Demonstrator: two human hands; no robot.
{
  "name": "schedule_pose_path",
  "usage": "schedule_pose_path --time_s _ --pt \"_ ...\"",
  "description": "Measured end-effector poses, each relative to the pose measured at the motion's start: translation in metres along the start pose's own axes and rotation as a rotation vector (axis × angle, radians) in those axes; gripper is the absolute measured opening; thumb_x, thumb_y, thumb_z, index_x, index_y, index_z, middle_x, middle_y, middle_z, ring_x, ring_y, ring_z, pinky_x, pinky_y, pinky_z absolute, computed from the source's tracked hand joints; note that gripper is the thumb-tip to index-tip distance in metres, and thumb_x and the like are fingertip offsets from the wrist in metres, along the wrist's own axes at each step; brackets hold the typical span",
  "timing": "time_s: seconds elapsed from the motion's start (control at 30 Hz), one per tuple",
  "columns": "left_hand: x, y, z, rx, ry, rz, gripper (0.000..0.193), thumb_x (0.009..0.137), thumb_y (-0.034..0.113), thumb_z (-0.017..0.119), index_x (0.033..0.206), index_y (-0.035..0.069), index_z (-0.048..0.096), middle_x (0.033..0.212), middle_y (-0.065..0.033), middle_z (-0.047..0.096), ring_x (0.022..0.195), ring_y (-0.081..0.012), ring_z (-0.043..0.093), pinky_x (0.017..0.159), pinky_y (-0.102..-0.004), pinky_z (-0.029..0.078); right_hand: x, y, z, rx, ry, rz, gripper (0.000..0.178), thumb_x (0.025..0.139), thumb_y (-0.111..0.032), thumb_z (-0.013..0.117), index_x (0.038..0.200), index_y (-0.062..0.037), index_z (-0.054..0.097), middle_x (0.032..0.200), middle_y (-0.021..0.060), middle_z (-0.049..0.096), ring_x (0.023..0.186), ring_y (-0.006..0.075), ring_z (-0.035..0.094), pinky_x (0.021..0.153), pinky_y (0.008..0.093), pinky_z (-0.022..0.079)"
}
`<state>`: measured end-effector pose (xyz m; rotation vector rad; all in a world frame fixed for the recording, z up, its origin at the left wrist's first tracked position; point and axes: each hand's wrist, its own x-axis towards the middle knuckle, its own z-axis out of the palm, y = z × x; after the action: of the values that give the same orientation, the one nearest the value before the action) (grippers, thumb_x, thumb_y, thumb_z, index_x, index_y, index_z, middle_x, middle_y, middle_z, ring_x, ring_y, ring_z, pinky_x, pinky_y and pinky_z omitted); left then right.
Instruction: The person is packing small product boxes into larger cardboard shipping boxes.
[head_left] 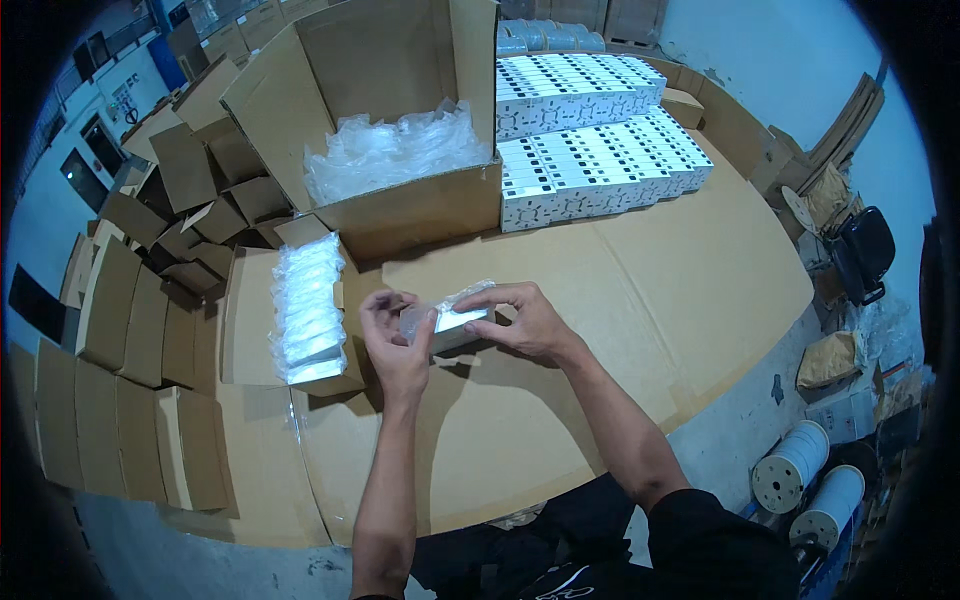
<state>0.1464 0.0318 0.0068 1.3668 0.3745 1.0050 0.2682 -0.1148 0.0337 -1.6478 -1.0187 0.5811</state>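
"Any lettering legible across this workroom?"

"None can be read. White boxes (590,187) stacked in rows at the table's (650,275) far side bear dark printed marks, too small to decipher."

"And on the worker's dark clothing (640,575)?"

"A pale printed design (565,582), partly cut off at the lower edge."

Blocked close on the left by the packed carton (250,335) beside the left hand (398,345), then farther out by standing cartons (140,400). Walled off ahead by the large open carton (410,205), and ahead of the right hand (530,318) by stacked white boxes (590,185). Passable rightward from there, low over the cardboard tabletop (670,310), and back toward the body.
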Motion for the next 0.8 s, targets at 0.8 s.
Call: schedule_pose_path --time_s 0.8 --pt "0.001 -0.009 -0.026 0.238 -0.332 -0.045 0.029 0.082 -0.002 0.079 0.109 0.000 0.067 0.104 -0.0058 0.069 0.099 -0.0138 0.064 0.088 -0.0278 0.052 0.000 -0.018 -0.003 -0.587 0.010 -0.381 0.029 0.086 -0.013 0.072 0.115 -0.0104 0.070 0.107 0.0078 0.071 0.109 0.0289 0.059 0.094 0.0425 0.048"
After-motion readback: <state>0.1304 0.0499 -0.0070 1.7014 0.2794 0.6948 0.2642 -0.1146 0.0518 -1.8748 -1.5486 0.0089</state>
